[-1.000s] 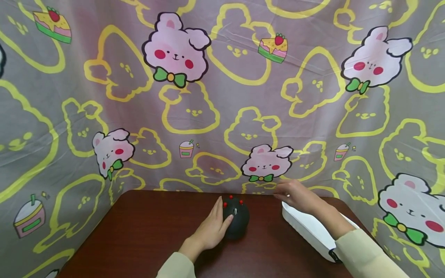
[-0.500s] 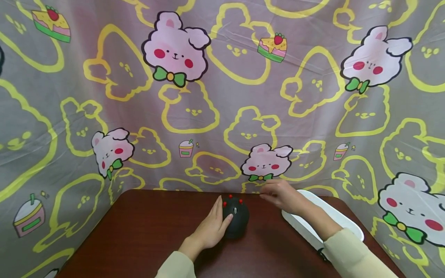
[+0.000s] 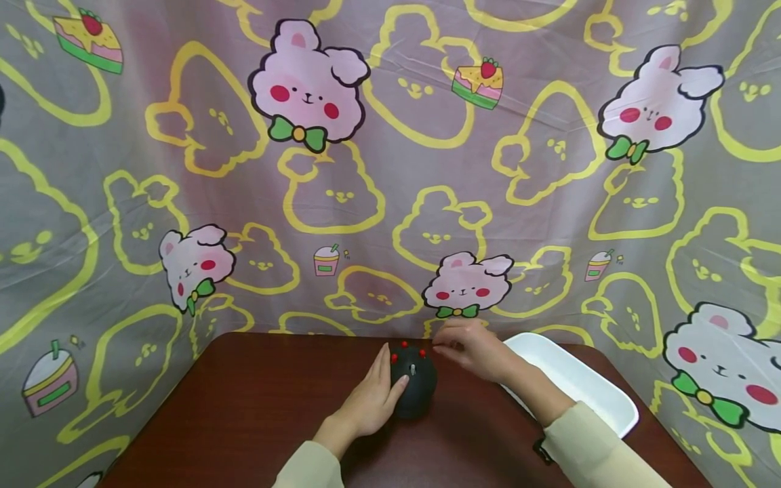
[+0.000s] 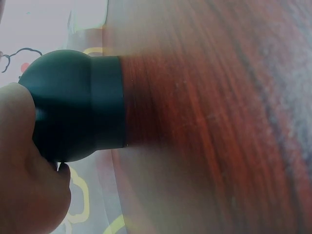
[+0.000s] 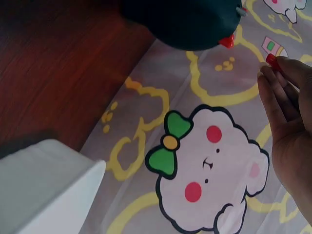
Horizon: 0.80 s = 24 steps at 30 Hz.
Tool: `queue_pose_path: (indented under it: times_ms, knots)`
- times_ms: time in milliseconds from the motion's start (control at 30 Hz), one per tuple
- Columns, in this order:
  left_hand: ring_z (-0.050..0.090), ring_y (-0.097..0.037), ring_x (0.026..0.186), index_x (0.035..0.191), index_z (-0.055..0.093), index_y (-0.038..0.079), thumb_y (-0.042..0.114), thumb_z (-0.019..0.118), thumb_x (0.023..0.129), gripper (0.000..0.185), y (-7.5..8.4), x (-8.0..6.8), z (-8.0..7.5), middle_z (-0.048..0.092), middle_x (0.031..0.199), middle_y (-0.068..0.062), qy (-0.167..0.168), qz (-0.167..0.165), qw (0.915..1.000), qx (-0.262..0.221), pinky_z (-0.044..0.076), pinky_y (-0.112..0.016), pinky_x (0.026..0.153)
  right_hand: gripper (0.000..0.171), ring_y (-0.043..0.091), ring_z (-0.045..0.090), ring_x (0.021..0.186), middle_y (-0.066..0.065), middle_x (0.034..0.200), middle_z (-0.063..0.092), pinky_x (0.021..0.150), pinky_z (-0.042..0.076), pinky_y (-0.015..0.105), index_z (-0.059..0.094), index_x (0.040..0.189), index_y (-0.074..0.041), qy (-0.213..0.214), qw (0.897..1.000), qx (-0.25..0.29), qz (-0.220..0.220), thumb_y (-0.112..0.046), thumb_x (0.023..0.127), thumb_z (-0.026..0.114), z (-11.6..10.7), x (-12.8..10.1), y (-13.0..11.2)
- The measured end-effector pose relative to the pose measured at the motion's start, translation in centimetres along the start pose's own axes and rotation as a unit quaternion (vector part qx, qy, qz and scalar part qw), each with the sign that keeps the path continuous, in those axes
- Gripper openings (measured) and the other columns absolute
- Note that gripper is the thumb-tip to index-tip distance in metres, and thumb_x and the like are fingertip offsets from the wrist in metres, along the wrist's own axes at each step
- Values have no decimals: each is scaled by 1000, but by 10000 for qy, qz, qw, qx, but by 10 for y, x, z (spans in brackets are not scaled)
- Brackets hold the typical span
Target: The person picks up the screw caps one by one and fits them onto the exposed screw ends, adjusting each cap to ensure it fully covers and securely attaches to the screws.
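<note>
A black ball-shaped thing [image 3: 417, 393] stands on the table on a cylindrical base, which shows in the left wrist view. Several small red knobs [image 3: 423, 353] stick out around its top, and a small silvery piece [image 3: 413, 370] sits among them. My left hand [image 3: 369, 400] rests against the ball's left side with fingers straight, the thumb lying on its front. Just right of the ball, my right hand [image 3: 470, 346] pinches a small red peg [image 5: 273, 62] between thumb and fingertips, its tip pointing out toward the ball.
A white tray [image 3: 628, 417] with raised walls lies to the right, partly under my right forearm. The dark red-brown wooden table [image 3: 244, 407] ends at a patterned cloth [image 3: 378, 169] that hangs behind and on both sides.
My right hand has moved left from above the white tray to beside the black ball, uncovering more of the tray. The left hand and the ball have stayed put.
</note>
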<state>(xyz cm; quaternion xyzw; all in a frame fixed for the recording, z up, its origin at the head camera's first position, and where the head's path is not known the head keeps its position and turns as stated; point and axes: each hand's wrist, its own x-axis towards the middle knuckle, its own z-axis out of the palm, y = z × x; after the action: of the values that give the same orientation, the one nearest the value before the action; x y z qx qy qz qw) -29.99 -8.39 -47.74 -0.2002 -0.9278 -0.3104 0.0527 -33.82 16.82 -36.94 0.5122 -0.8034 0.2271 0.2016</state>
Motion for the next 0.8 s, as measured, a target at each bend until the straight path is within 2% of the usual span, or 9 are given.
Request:
queue_pose_path:
  times_ms: [300, 800]
  knots:
    - [13, -31, 156, 164, 1, 2, 61, 30, 107, 87, 2, -1, -1, 2, 171, -17, -46, -47, 9999, -77, 25, -52, 121, 8, 7, 63, 82, -5, 92, 69, 74, 56, 23, 78, 97, -10, -123, 9996, 263, -70, -6, 90, 79, 16, 6, -5]
    - [12, -30, 156, 164, 0, 2, 62, 28, 107, 87, 0, 0, 0, 1, 171, -17, -55, -30, 10000, -71, 26, -52, 121, 9, 7, 64, 85, 2, 97, 72, 76, 55, 20, 77, 99, -6, -193, 9978, 636, -50, -3, 91, 76, 41, 9, -9]
